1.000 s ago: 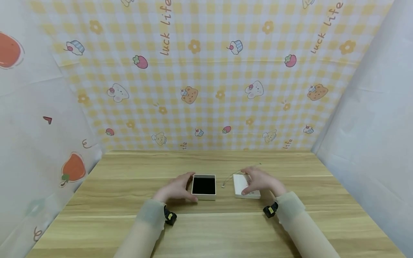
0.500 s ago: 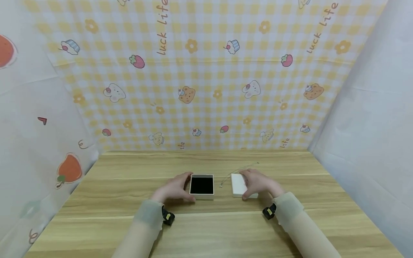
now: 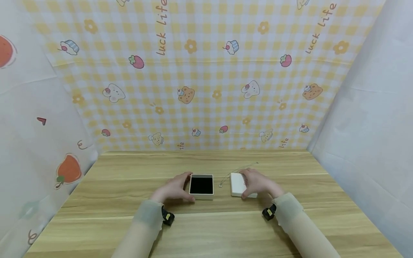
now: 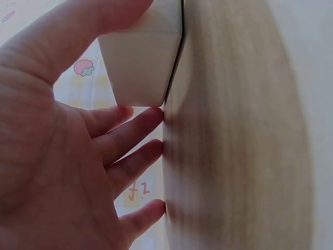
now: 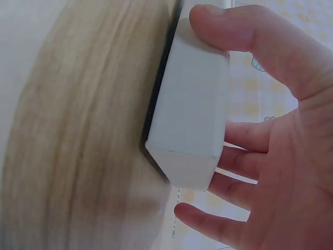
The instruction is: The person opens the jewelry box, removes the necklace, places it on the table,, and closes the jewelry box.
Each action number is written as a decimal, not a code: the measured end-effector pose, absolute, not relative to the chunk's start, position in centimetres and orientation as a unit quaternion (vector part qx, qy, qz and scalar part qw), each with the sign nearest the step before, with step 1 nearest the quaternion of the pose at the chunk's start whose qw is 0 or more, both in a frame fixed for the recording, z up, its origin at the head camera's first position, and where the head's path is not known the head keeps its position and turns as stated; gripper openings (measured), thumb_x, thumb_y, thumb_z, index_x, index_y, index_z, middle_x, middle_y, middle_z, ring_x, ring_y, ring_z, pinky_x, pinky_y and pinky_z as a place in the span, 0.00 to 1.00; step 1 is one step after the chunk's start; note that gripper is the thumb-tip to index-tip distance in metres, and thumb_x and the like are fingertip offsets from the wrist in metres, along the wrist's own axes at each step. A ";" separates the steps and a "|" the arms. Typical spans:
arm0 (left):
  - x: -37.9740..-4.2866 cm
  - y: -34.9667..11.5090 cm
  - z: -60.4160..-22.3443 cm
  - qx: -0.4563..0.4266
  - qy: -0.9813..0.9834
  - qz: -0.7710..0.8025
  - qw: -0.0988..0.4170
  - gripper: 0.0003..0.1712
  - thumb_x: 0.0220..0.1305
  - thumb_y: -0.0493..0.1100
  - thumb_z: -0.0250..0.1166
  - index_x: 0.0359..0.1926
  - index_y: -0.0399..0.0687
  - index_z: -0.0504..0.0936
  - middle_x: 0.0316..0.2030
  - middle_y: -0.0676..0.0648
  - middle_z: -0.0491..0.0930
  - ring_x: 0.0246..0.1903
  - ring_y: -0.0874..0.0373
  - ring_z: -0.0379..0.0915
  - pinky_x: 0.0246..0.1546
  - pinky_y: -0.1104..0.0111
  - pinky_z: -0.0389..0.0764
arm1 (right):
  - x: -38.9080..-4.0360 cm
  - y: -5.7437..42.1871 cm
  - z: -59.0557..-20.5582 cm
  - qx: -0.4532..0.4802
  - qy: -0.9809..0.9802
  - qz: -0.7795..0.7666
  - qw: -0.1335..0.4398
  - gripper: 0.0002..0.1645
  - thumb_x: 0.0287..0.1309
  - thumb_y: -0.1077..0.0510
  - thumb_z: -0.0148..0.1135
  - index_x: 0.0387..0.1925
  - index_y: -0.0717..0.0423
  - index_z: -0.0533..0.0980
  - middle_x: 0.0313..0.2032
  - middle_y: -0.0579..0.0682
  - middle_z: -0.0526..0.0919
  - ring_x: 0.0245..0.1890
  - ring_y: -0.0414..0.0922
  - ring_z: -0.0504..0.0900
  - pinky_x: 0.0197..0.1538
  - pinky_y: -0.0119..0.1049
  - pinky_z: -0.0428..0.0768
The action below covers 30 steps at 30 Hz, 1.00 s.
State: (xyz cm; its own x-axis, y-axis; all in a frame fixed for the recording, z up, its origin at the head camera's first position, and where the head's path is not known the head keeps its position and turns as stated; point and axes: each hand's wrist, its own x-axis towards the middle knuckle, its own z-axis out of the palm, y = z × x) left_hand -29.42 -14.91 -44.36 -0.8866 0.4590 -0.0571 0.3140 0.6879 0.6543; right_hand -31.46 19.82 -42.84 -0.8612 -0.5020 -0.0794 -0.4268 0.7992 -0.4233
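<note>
An open square white box [image 3: 201,196] with a black lining stands on the wooden table. My left hand [image 3: 174,187] grips its left part, thumb at the near side and fingers at the far side; the left wrist view shows the thumb on the box wall [image 4: 140,67]. To the right lies a shallow white box lid [image 3: 237,184], partly covered by my right hand [image 3: 258,182]. That hand spans it, thumb on the near side and fingers at the far side, as the right wrist view of the lid [image 5: 190,99] shows. Between them a thin necklace [image 3: 227,176] passes behind the lid.
The wooden table [image 3: 206,233] ends at a yellow checked cloth backdrop [image 3: 206,79]. White cloth walls stand at the left [image 3: 32,89] and right [image 3: 364,107]. A black wrist camera [image 3: 168,217] is strapped to each wrist.
My right thumb has moved from the lid's top to its near edge. The whole head view has shifted slightly; the left hand stays at the box and the necklace lies as before.
</note>
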 end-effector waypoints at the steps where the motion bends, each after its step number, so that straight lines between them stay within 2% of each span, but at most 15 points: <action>1: -29.4 -14.9 -44.3 0.212 0.912 0.334 0.108 0.61 0.42 0.52 0.80 0.72 0.37 0.57 0.67 0.39 0.64 0.65 0.44 0.60 0.64 0.49 0.60 | -31.5 19.9 -42.8 -0.247 0.943 -0.201 0.093 0.56 0.28 0.53 0.82 0.62 0.67 0.67 0.46 0.51 0.75 0.40 0.45 0.70 0.44 0.44 0.73; 9: -29.3 -14.8 -44.2 0.219 0.910 0.336 0.106 0.61 0.41 0.52 0.80 0.71 0.36 0.57 0.66 0.39 0.66 0.65 0.45 0.61 0.63 0.49 0.61 | -31.5 19.7 -42.4 -0.255 0.938 -0.218 0.086 0.54 0.29 0.54 0.79 0.62 0.67 0.67 0.51 0.54 0.75 0.43 0.46 0.72 0.48 0.45 0.73; 15: -29.3 -14.9 -44.2 0.217 0.908 0.341 0.109 0.61 0.41 0.51 0.80 0.71 0.36 0.57 0.66 0.39 0.65 0.65 0.44 0.61 0.63 0.49 0.60 | -31.4 19.2 -41.6 -0.265 0.934 -0.228 0.079 0.54 0.30 0.54 0.79 0.62 0.70 0.66 0.51 0.56 0.75 0.43 0.46 0.73 0.48 0.45 0.74; 20: -29.3 -14.9 -44.3 0.220 0.909 0.337 0.105 0.61 0.41 0.52 0.80 0.71 0.36 0.58 0.66 0.39 0.66 0.64 0.44 0.61 0.63 0.48 0.60 | -31.5 18.7 -41.0 -0.276 0.932 -0.222 0.073 0.55 0.32 0.54 0.79 0.62 0.72 0.65 0.49 0.55 0.76 0.43 0.46 0.74 0.48 0.46 0.75; 30: -29.3 -14.9 -44.2 0.223 0.907 0.340 0.110 0.61 0.42 0.51 0.80 0.71 0.34 0.56 0.66 0.38 0.64 0.65 0.43 0.59 0.64 0.48 0.59 | -31.5 17.8 -40.2 -0.278 0.929 -0.231 0.073 0.53 0.32 0.54 0.79 0.63 0.68 0.66 0.50 0.53 0.76 0.42 0.44 0.74 0.48 0.44 0.74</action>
